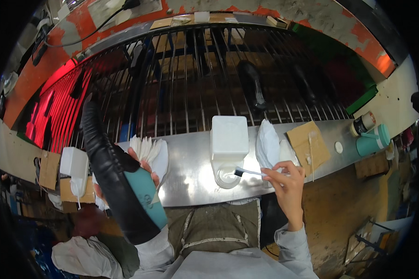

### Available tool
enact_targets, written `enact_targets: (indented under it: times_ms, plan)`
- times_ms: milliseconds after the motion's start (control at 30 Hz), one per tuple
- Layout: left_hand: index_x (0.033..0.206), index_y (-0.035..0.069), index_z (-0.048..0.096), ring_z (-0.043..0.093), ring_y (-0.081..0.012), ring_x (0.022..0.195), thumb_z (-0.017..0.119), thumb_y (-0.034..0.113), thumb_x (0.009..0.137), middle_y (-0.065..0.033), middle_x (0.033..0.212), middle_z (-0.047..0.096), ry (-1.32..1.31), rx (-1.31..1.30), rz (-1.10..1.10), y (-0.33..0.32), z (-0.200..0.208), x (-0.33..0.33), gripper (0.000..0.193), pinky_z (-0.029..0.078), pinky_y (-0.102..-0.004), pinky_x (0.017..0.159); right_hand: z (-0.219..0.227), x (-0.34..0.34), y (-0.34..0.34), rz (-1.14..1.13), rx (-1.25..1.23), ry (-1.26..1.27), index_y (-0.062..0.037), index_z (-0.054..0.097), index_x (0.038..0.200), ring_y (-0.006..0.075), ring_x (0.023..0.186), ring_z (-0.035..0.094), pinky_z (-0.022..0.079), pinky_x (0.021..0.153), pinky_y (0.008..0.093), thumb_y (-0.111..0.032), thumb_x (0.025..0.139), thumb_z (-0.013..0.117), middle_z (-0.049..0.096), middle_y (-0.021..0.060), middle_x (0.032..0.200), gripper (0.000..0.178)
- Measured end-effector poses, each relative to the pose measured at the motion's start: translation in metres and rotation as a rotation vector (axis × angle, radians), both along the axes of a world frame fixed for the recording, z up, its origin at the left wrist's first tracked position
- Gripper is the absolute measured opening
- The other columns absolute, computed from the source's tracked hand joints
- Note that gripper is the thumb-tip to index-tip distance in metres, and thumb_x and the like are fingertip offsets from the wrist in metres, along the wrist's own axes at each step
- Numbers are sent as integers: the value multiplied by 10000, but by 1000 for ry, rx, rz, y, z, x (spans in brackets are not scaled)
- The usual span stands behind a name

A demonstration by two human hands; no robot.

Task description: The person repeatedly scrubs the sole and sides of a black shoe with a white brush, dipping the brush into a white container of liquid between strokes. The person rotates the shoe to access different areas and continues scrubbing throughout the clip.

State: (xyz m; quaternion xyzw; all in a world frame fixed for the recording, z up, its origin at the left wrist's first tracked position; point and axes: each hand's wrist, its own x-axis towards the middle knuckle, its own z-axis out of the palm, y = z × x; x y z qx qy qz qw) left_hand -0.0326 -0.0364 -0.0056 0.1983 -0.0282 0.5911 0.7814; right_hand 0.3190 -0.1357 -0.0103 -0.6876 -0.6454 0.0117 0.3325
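Observation:
My left hand (150, 171) is wrapped around a black leather boot (108, 160) on a teal last (144, 197). The boot stands tilted, toe up and away, with my fingers showing at its right side and part of the hand hidden behind it. Between the fingertips of my right hand (287, 188) is a small brush (252, 172) with a pale handle and dark bristles. Its head hangs over or at the edge of the round dish (228, 179) of a white box-shaped dispenser (229, 136); contact cannot be made out.
A metal ledge (186, 186) borders a barred rack (195, 102) carrying dark boots (251, 83), lit red at left. White cloths (267, 144), brown cardboard (309, 144), a teal container (375, 140) and a jar (364, 123) lie rightward. A second white dispenser (73, 162) stands left.

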Motion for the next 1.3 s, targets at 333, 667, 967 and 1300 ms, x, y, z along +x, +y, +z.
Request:
enact_targets:
  times_ms: [333, 667, 967, 1300]
  plan:
    - [1589, 99, 265, 575, -301, 1032, 615, 308, 973, -231, 1570, 341, 77, 141, -30, -4, 28, -44, 738, 471, -422, 810, -26, -21, 15, 83, 91, -160, -167, 782, 917, 197, 842, 547, 342, 834, 386, -200, 699, 861, 621, 14, 1001, 234]
    - [1590, 18, 75, 512, -524, 1225, 725, 296, 932, -438, 1306, 468, 301, 266, -602, -8, 59, -66, 965, 567, -565, 875, -38, -25, 15, 40, 78, -203, -162, 779, 885, 200, 823, 519, 337, 835, 368, -199, 675, 878, 583, 27, 1047, 235]
    - [1569, 30, 118, 494, -547, 1245, 707, 495, 879, -305, 1471, 374, 97, 310, -468, -9, 48, -29, 1020, 590, -600, 911, -48, -32, 3, -187, -56, 204, -111, 798, 867, 186, 574, 416, 377, 549, 320, -181, 795, 826, 529, 57, 895, 104]
    - [1572, 74, 240, 444, -379, 1352, 525, 780, 840, -224, 1525, 359, 607, 45, 164, -64, 4, 33, 1057, 417, -520, 1111, 92, -86, 40, 337, 350, -47, -137, 819, 993, 163, 784, 511, 393, 647, 309, -205, 694, 873, 554, 24, 877, 311]
